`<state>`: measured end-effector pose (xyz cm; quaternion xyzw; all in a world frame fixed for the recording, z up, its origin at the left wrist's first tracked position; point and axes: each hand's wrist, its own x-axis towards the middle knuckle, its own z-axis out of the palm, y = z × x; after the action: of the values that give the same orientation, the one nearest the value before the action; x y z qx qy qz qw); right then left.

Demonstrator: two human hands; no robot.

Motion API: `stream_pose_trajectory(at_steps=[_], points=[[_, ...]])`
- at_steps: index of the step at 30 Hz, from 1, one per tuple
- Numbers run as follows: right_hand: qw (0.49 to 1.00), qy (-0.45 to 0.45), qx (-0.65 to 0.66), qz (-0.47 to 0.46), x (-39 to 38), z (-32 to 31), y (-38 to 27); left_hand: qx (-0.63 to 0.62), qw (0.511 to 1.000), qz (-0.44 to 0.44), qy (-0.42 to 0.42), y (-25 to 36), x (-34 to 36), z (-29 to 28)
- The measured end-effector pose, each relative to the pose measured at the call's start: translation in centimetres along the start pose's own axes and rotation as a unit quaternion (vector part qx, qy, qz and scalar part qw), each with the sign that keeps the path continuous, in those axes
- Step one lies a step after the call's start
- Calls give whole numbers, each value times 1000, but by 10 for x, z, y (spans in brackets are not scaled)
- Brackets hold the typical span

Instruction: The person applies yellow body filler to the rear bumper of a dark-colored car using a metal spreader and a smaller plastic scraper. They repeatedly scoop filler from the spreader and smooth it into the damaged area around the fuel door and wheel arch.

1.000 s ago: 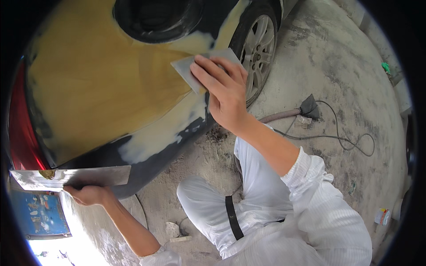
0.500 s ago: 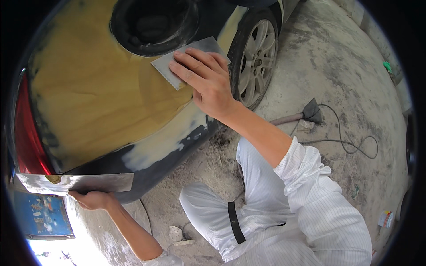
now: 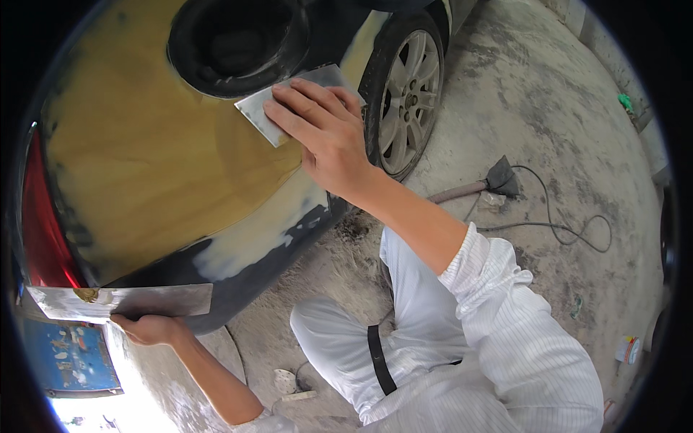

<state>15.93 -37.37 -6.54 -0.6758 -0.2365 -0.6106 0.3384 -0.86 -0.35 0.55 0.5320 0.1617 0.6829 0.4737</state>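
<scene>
Flat against the car's rear side panel (image 3: 180,166), my right hand (image 3: 325,133) presses a thin grey filler spreader (image 3: 261,119), fingers lying along its face. Yellowish filler coats much of that panel, and a paler patch (image 3: 253,234) runs along its lower edge. The round dark fuel filler recess (image 3: 238,47) lies just above the spreader. At the lower left my left hand (image 3: 153,328) grips a long metal mixing plate (image 3: 155,299) from below; its fingers are partly hidden under it. A small dab of brownish-yellow filler (image 3: 86,294) sits on the plate near the red tail light (image 3: 47,224).
The rear wheel (image 3: 411,101) stands beyond my right hand. On the dusty concrete floor lie a hose with a dark flat nozzle (image 3: 503,177) and a looping black cable (image 3: 552,224). A blue stand (image 3: 72,353) is at lower left, a small tin (image 3: 626,350) at far right.
The car and floor have shifted slightly left in view. My right hand keeps the spreader on the panel just below the recess; my left hand still holds the plate.
</scene>
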Motion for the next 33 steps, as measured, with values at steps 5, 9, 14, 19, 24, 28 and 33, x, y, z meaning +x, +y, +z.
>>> stream_pose_trajectory(at_steps=[5, 9, 14, 19, 24, 28, 33], points=[[998, -45, 31, -5, -19, 4, -6, 41, 998, -15, 35, 2, -2, 1], [996, -80, 45, -2, -49, 1, -15, 66, 997, 7, 35, 6, -5, 4], [990, -123, 61, -26, -88, -8, -16, 57, 998, 4, 19, 12, -10, 6], [985, -150, 77, -27, -113, -18, -15, 29, 999, -8, 32, 13, -11, 7], [994, -103, 21, 2, -89, -52, 0, 38, 999, 15, 21, 7, -3, 4], [998, -48, -9, 33, -48, -52, 40, 25, 999, 12, 26, 0, 1, 1], [998, -55, -3, -16, -26, -34, 48, 40, 999, 12, 26, 0, 2, 2]])
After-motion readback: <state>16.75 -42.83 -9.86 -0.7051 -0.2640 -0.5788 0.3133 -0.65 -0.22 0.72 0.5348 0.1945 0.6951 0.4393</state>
